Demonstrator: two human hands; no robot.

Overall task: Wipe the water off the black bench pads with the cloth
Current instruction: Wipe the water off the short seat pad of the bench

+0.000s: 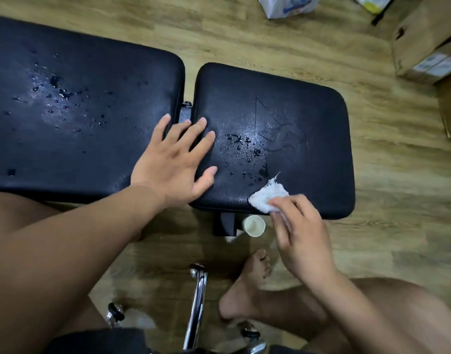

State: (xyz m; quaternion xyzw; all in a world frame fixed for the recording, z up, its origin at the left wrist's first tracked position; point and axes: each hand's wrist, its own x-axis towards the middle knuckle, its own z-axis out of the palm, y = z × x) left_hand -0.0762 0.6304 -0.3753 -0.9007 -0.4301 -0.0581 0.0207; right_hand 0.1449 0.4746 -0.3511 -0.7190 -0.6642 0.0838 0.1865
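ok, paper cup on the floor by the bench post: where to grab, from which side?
Probably the paper cup by its upper wall, from above on the near side: it stands upright, mouth up, with the bench post close on its left and the right pad edge just beyond.

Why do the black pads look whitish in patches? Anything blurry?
Head view: light glares off the wet long black bench pad and shorter black pad; the right hand holding the white woven cloth looks slightly smeared.
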